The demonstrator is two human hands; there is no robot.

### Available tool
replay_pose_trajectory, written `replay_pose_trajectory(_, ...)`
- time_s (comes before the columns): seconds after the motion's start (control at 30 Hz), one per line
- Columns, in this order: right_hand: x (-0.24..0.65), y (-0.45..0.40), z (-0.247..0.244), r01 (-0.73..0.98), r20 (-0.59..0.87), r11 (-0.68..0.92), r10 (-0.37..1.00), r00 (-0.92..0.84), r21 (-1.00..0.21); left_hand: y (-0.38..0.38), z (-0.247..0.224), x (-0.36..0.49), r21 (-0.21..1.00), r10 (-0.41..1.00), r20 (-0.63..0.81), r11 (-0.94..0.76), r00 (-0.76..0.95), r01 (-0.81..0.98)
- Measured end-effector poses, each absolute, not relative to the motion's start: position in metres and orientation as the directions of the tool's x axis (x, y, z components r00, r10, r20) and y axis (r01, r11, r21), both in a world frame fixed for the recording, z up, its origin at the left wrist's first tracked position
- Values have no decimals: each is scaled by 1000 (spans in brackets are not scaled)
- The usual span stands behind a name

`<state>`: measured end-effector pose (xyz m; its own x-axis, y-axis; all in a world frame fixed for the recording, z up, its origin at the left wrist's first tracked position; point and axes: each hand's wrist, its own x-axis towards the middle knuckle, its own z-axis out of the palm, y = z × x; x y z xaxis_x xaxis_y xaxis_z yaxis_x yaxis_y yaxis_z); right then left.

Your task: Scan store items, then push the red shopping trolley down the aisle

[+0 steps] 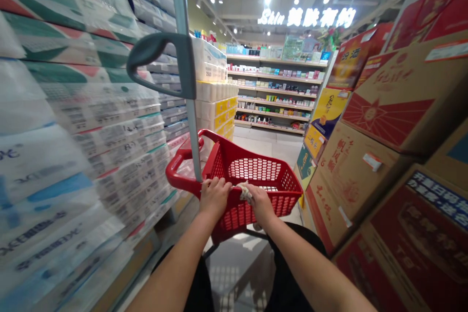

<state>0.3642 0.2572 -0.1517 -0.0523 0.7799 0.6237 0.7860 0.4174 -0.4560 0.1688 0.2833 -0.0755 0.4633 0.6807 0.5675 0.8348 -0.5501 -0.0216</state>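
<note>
On your far left stands a tall wall of stacked white plastic-wrapped paper packs with green, red and blue print (pixel 73 122), blurred in this view. Just right of it, a grey metal pole with a dark grey looped plastic handle (pixel 183 66) rises from the near left corner of the basket and runs out of the top of the picture. Behind the pole, a stack of white and yellow cartons (pixel 215 92) sits further down the aisle.

Your left hand (pixel 214 197) is closed over the near rim of the red perforated plastic shopping basket (pixel 252 175), right at the foot of the pole. The basket sits straight ahead of you, low in the aisle, with its red carrying handle (pixel 179 168) folded out to the left. Your right hand (pixel 261 202) grips the same rim just beside the left one, the two hands close together but not touching. A small crumpled pale item (pixel 245 191) is pinched between the right hand's fingers and the rim; what it is cannot be told.

Beyond the basket, pale floor tiles (pixel 266 144) lead to lit wooden shelves of small bottles and boxes (pixel 274 92) under an illuminated white sign (pixel 307 17). On your right, brown and red printed cardboard boxes (pixel 395 122) are piled high along the aisle.
</note>
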Motion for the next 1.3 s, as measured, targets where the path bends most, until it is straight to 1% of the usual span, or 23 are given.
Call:
replay_pose_trajectory(0.07,368,253,-158,761,659,464,750,-66,-453,279,-76,168,-20,681,569,-548,460,836)
replay_pose_trajectory(0.17,368,246,-155,726,685,488,728,-33,-484,274,-74,166,-12,681,564,-558,466,830)
replay_pose_trajectory(0.23,362,241,-148,736,720,498,694,-21,-459,271,-73,165,-10,673,558,-579,485,815)
replay_pose_trajectory(0.27,358,238,-146,751,746,515,665,-44,-414,271,-72,165,-11,669,555,-589,495,808)
replay_pose_trajectory(0.33,351,233,-148,775,788,576,590,-173,-261,272,-72,167,-12,667,546,-600,508,800)
replay_pose_trajectory(0.4,348,228,-159,774,790,626,520,-324,-94,273,-73,173,-8,673,534,-602,512,799)
replay_pose_trajectory(0.43,349,225,-167,774,777,632,503,-378,-33,274,-74,177,-8,672,531,-605,515,796)
replay_pose_trajectory(0.47,352,223,-175,785,767,619,501,-400,5,275,-76,181,-12,666,531,-612,523,791)
replay_pose_trajectory(0.53,363,219,-187,820,742,572,542,-394,19,275,-79,189,-29,641,539,-635,547,772)
replay_pose_trajectory(0.6,376,217,-187,836,737,548,556,-384,22,273,-80,194,-41,618,545,-656,567,754)
replay_pose_trajectory(0.73,390,219,-159,803,750,594,507,-425,53,266,-79,187,8,651,544,-635,530,772)
replay_pose_trajectory(0.83,382,225,-149,798,742,600,513,-431,49,260,-76,171,32,667,544,-623,509,782)
replay_pose_trajectory(0.97,356,227,-155,793,717,606,526,-457,61,249,-72,148,28,670,549,-612,500,790)
replay_pose_trajectory(1.07,335,217,-150,767,695,638,520,-496,70,237,-67,133,27,678,557,-591,479,806)
replay_pose_trajectory(1.2,319,200,-138,733,694,669,470,-545,122,224,-63,111,47,697,550,-575,459,817)
replay_pose_trajectory(1.3,315,191,-140,637,674,740,358,-646,217,220,-64,92,47,708,525,-579,473,814)
